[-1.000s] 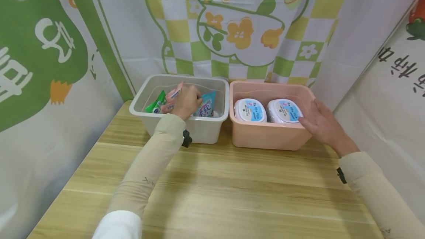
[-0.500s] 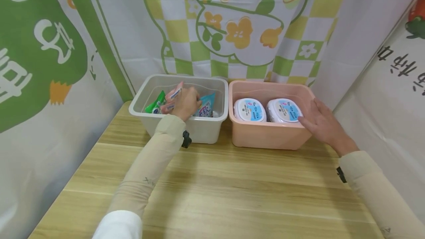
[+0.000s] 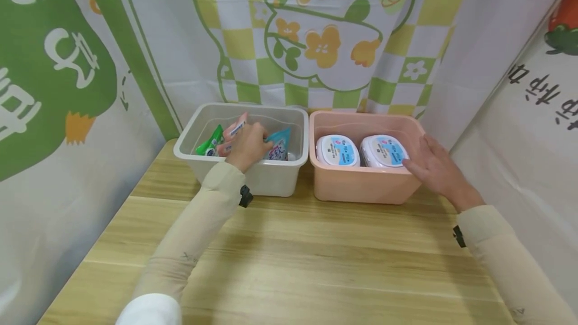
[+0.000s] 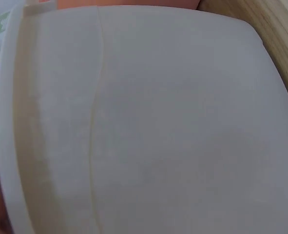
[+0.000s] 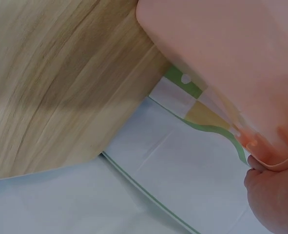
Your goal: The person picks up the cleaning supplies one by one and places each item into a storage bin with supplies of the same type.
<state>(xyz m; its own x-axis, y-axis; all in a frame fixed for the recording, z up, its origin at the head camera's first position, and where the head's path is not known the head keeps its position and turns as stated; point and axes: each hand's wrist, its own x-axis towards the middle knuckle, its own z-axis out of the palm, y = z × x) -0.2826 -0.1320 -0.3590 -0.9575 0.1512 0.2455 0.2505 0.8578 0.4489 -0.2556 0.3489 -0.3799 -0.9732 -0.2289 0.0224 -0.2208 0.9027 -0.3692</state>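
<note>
My left hand (image 3: pixel 247 145) reaches into the grey plastic bin (image 3: pixel 275 179) from above, with its fingertips hidden among packets. Just right of its fingers is a blue packet (image 3: pixel 280 145); pink packets (image 3: pixel 236 127) and a green packet (image 3: pixel 211 140) lie to its left. I cannot tell whether the fingers pinch a packet. In the left wrist view the outer wall of the bin fills the picture. My right hand (image 3: pixel 438 169) holds the pink bin (image 3: pixel 361 187) at its right side, thumb over the rim, fingers along the wall.
Two white tubs with printed lids (image 3: pixel 338 150) stand side by side in the pink bin. Both bins sit next to each other on the wood-grain table (image 3: pixel 307 260), close to the patterned cloth (image 3: pixel 325 39) behind. White cloth walls flank the table.
My left hand has shifted slightly left and towards me inside the grey bin, uncovering more of the blue packet. The right hand keeps its place on the pink bin.
</note>
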